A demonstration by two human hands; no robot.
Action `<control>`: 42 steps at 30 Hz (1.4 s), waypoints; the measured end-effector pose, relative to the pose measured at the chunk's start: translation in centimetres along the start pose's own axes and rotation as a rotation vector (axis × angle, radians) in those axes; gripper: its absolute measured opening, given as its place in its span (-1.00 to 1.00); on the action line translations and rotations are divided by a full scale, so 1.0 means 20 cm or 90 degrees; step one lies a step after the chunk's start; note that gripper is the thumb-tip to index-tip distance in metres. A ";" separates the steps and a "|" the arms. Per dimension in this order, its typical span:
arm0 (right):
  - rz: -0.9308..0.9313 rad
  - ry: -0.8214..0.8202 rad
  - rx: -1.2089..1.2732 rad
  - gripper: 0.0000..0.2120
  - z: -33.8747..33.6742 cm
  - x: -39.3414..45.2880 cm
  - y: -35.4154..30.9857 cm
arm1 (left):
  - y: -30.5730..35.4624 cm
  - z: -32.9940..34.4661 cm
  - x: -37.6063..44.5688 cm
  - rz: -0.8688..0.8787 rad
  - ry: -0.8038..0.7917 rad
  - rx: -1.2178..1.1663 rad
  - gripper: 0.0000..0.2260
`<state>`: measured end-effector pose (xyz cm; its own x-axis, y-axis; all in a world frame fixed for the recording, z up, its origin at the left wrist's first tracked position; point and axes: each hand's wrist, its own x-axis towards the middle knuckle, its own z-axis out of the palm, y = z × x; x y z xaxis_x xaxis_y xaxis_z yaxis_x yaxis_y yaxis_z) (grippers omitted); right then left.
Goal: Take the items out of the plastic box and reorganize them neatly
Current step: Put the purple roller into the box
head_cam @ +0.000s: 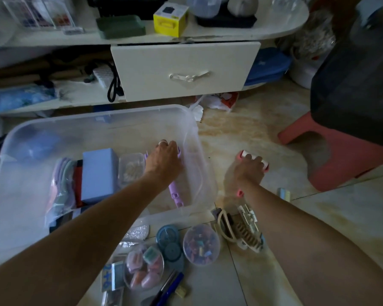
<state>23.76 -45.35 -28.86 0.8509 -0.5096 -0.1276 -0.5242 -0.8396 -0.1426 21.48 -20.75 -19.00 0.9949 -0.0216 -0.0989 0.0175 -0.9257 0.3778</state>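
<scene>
A clear plastic box [192, 131] sits on the tiled floor in front of me. Inside its right part, my left hand [164, 160] grips a purple brush-like item [176, 193] whose handle points toward me. A blue box [98, 173], a small clear case [131, 167] and a bag of folded cloths [62, 186] lie in the box's left half. To the right, outside the box, my right hand [249, 166] holds a pink and white item [252, 159] on the floor.
Near me on the floor lie round clear containers [201, 244], a blue disc [168, 238], hair claws [239, 228], pens [168, 288] and small packets. A white drawer [184, 69] and cluttered shelves stand ahead. A pink stool [341, 160] sits at right.
</scene>
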 end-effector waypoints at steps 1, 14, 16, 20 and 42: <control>0.027 0.009 0.021 -0.63 0.01 0.00 -0.01 | -0.01 -0.01 -0.01 -0.004 -0.003 0.001 -0.77; 0.040 0.154 0.299 -0.48 -0.30 -0.10 -0.28 | -0.30 -0.13 -0.10 -0.029 -0.001 0.054 -0.76; -0.090 0.231 0.350 -0.46 -0.45 -0.17 -0.46 | -0.37 -0.15 -0.10 -0.038 -0.018 0.063 -0.76; -0.358 0.349 0.345 -0.64 -0.63 -0.40 -0.76 | -0.47 -0.22 -0.09 -0.032 -0.057 0.078 -0.68; -0.109 -0.170 0.261 -0.62 -0.17 -0.65 -0.95 | -0.70 -0.06 -0.18 0.078 -0.321 0.303 -0.55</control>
<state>22.77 -23.43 -21.24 0.9150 -0.2611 -0.3075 -0.3947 -0.7369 -0.5488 17.78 -7.28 -22.72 0.8172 -0.2027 -0.5395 -0.2525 -0.9674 -0.0190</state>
